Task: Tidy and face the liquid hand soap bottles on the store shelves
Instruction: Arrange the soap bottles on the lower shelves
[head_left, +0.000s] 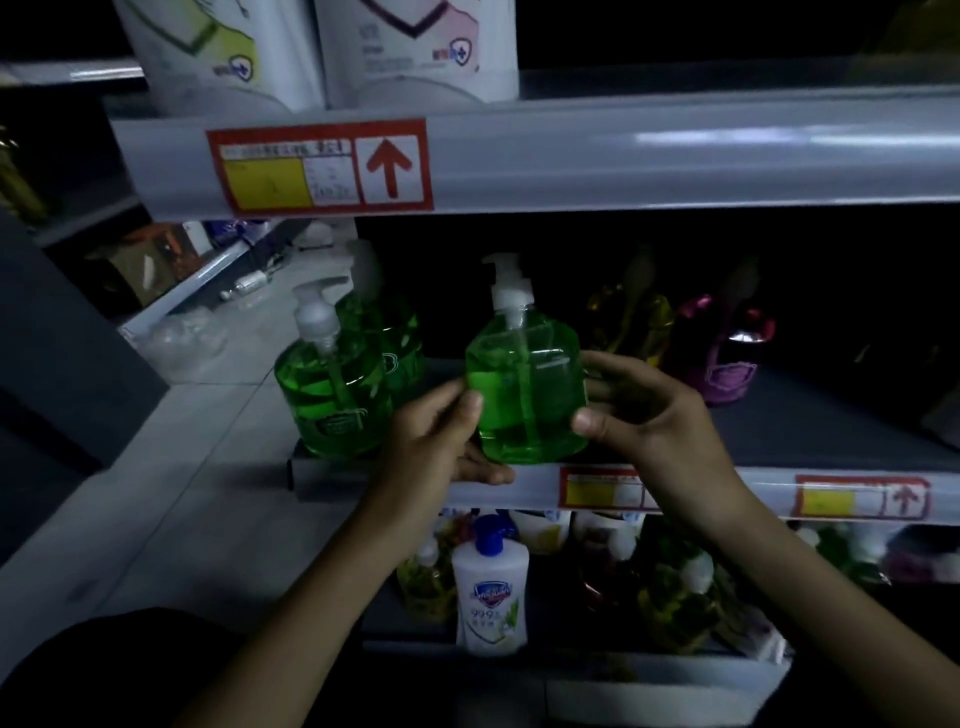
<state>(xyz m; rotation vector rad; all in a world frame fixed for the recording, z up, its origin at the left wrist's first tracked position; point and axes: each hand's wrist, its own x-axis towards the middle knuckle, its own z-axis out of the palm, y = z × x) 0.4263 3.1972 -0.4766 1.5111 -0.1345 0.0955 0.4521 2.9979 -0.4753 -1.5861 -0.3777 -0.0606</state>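
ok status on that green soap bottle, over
Both gripping: left hand, right hand, on the green bottle, upright at the shelf edge. Two more green bottles stand to its left, apart.

A red-framed price label (319, 166) with a yellow panel and a red up-arrow is stuck on the upper shelf rail (675, 156). Two white refill pouches (415, 47) stand above it. At left, the pale tiled floor (208, 426) carries crumpled clear plastic (182, 338), a brown cardboard box (130, 270) and what may be a small fallen bottle (244, 286).
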